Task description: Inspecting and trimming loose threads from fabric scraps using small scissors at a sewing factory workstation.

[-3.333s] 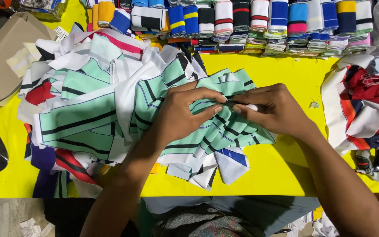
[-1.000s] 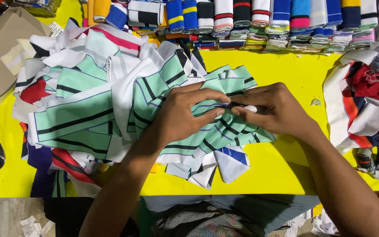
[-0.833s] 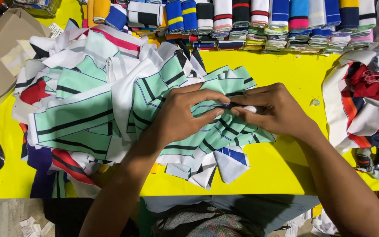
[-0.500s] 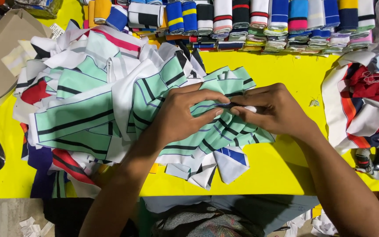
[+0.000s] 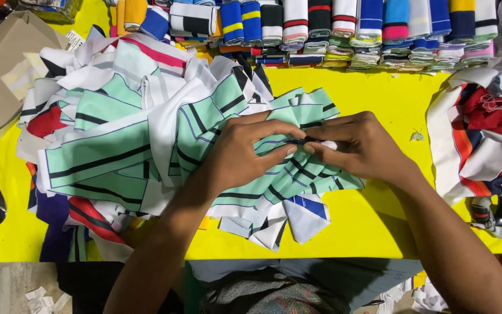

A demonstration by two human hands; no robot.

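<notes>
Both hands meet over a mint-green fabric strip with dark stripes (image 5: 297, 174) on a yellow table (image 5: 390, 104). My left hand (image 5: 245, 151) pinches the strip's edge between thumb and fingers. My right hand (image 5: 358, 145) pinches the same edge from the right, and a small white object (image 5: 328, 145) shows between its fingers. The fingertips of the two hands almost touch. A heap of similar striped strips (image 5: 123, 139) in mint, white, red and navy spreads to the left under my left forearm.
Folded striped collar bands (image 5: 344, 29) in several colours line the table's far edge. A red, white and navy fabric pile (image 5: 483, 139) lies at the right. A cardboard box (image 5: 1, 70) sits at the far left. Paper scraps (image 5: 42, 299) lie on the floor.
Nothing has visibly changed; both hands stay pinched on the same strip edge.
</notes>
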